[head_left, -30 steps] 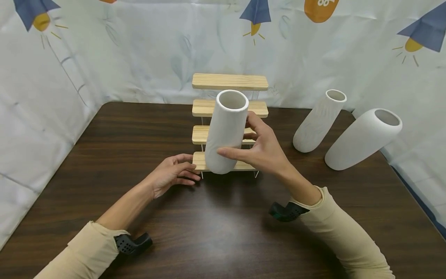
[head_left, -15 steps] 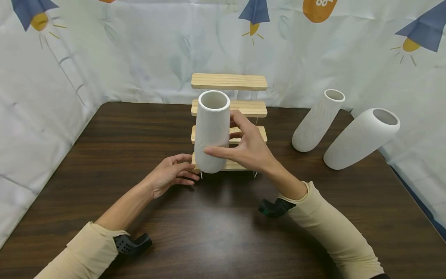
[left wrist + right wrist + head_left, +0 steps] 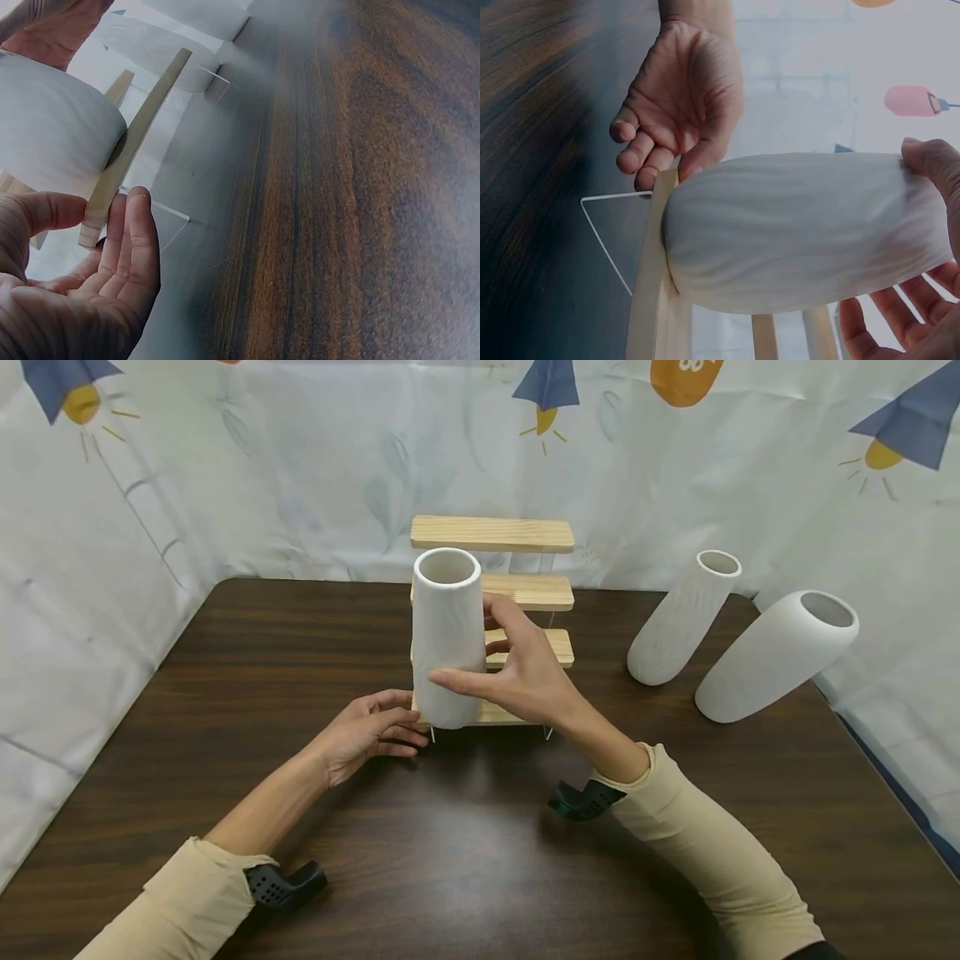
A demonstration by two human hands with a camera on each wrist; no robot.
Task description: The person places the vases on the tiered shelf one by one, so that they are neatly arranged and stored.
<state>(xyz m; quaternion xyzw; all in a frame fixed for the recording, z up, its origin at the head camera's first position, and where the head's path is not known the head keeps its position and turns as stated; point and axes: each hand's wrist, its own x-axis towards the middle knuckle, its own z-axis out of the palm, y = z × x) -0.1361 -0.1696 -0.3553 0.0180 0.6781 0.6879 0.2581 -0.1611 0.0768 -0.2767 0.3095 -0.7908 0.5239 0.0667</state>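
Note:
A tall white ceramic vase [image 3: 448, 631] stands upright at the left end of the lowest step of a tiered wooden display stand [image 3: 491, 533]. My right hand [image 3: 525, 672] grips the vase from its right side, thumb across the front and fingers behind. In the right wrist view, the rounded base of the vase [image 3: 795, 232] meets the bottom wooden board [image 3: 652, 277]. My left hand [image 3: 367, 739] pinches the left end of that board; the left wrist view has the thumb above the board [image 3: 142, 135] and fingers beneath. The vase hides part of the stand's left side.
Two more white vases, a slim one [image 3: 684, 618] and a wider one [image 3: 776, 657], stand on the dark wood table [image 3: 300, 643] to the right of the stand. Clear supports hold up the boards. A patterned white curtain [image 3: 315, 468] hangs behind the table.
My right hand has carried the vase leftward across the stand, to the left end of the lowest board, and the vase has become more upright. My left hand stays on the board.

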